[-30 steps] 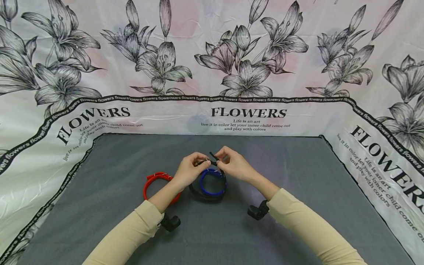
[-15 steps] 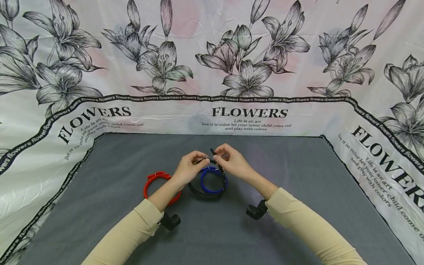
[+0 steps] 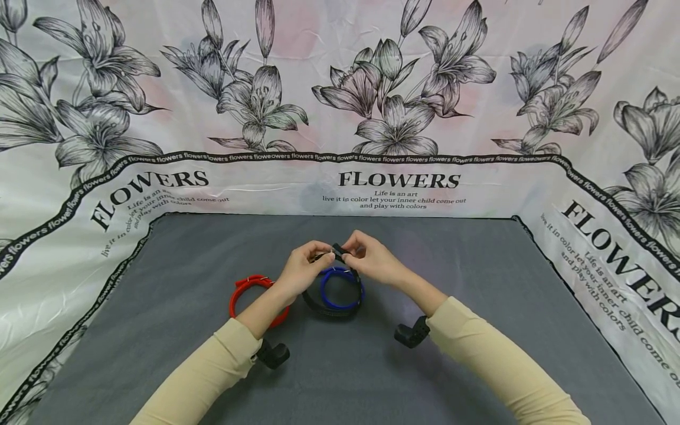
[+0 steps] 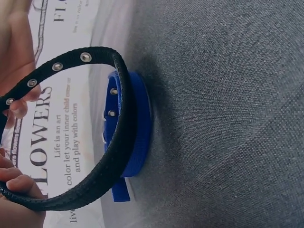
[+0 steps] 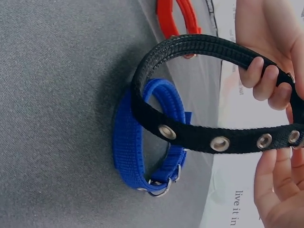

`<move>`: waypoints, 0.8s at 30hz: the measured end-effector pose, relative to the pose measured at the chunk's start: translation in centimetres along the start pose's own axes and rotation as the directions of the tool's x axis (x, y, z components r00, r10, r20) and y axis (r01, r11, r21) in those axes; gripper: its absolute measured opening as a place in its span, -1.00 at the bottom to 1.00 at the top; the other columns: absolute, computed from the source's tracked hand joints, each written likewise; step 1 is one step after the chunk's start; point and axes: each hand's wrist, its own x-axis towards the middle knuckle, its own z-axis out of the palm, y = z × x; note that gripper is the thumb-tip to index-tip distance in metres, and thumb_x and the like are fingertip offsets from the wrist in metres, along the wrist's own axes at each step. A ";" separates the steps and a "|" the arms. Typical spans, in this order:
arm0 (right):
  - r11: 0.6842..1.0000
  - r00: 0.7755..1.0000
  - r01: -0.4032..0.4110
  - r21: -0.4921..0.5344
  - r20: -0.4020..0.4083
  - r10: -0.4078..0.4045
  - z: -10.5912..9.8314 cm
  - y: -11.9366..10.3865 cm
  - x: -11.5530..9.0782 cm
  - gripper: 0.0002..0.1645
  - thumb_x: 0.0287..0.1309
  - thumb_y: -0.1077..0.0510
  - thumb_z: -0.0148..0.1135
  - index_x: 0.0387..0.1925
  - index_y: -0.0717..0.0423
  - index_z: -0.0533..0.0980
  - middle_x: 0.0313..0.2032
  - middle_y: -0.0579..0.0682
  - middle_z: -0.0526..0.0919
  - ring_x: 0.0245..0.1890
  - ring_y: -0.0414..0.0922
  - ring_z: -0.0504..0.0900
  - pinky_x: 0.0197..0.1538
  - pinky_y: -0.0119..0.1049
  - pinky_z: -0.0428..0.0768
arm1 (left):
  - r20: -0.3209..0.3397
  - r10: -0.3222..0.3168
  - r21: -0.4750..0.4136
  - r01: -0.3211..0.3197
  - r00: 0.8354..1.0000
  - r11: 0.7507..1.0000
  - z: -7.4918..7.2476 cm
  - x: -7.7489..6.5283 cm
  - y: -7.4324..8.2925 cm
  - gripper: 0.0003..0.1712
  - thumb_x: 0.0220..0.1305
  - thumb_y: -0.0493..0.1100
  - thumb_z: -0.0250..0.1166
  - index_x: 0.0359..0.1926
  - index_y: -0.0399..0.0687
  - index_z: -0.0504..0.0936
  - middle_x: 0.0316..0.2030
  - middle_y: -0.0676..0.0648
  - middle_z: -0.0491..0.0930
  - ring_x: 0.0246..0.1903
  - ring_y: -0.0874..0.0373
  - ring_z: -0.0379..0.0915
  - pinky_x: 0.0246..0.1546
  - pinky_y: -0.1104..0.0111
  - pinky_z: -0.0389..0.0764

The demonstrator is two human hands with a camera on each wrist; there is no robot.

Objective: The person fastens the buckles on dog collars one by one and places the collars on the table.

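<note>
My left hand (image 3: pixel 301 273) and right hand (image 3: pixel 376 261) hold a black pet collar (image 4: pixel 126 109) off the table, bent into a loop. In the right wrist view, the left fingers curl round its plain padded part, while the right fingers (image 5: pixel 280 183) are at the strap with metal eyelets. The strap's tip sticks up between both hands in the head view. The buckle is mostly hidden by the fingers. Right behind the black loop, a blue collar (image 5: pixel 127 142) with a metal buckle and ring stands on its edge, fastened in a ring.
A red collar (image 3: pixel 239 293) lies looped on the grey tabletop (image 3: pixel 340 378), left of the blue one and partly behind the left forearm. A flower-printed cloth (image 3: pixel 297 189) rises behind and at both sides. Black wrist cameras (image 3: pixel 412 334) hang under the sleeves.
The black strap's end, held more upright and to the right before, now leans left toward the left fingertips. My right fingers have come slightly closer to the left hand. Blue and red collars stay put.
</note>
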 end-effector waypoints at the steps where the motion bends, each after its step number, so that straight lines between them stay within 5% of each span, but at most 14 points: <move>1: 1.000 1.000 0.001 0.006 0.011 -0.001 -0.1 0.0 0.0 -0.87 0.23 0.17 0.10 -0.20 0.08 0.38 -0.38 0.04 0.45 -0.48 0.01 0.46 -0.46 -0.29 0.41 | 0.000 -0.002 0.001 0.002 1.000 1.000 0.0 0.0 0.1 -0.69 0.28 -0.04 0.18 -0.02 -0.06 0.52 -0.09 -0.08 0.57 -0.06 -0.03 0.50 0.03 0.07 0.46; 8: 0.999 0.997 -0.003 0.042 0.077 -0.001 -0.5 -0.8 -0.6 -0.87 0.21 0.25 0.07 -0.20 0.18 0.38 -0.41 0.05 0.44 -0.39 0.18 0.47 -0.38 -0.22 0.42 | -0.010 0.016 0.050 -0.015 1.000 0.999 0.4 -0.1 0.4 -0.71 0.28 -0.05 0.18 -0.03 -0.04 0.52 -0.13 -0.05 0.58 -0.13 0.01 0.49 -0.12 0.25 0.52; 13: 0.999 0.995 0.011 0.042 0.094 -0.015 -0.8 -2.9 -1.7 -0.88 0.20 0.32 0.05 -0.21 0.25 0.39 -0.40 0.09 0.41 -0.43 0.08 0.45 -0.38 -0.31 0.37 | -0.015 0.029 0.084 -0.028 0.999 0.996 0.5 -0.3 0.8 -0.74 0.26 -0.06 0.20 -0.06 -0.01 0.56 -0.15 -0.02 0.60 -0.22 0.15 0.50 -0.17 0.32 0.52; 24: 1.000 0.998 0.007 0.016 0.064 -0.008 -0.4 0.0 -0.9 -0.82 0.26 0.19 0.06 -0.11 0.13 0.41 -0.18 0.11 0.49 -0.26 0.03 0.50 -0.31 -0.26 0.43 | 0.003 -0.003 0.050 0.003 1.000 0.999 0.1 -0.2 0.5 -0.79 0.21 -0.03 0.25 -0.14 0.06 0.63 -0.21 0.04 0.62 -0.21 0.13 0.47 -0.14 0.29 0.50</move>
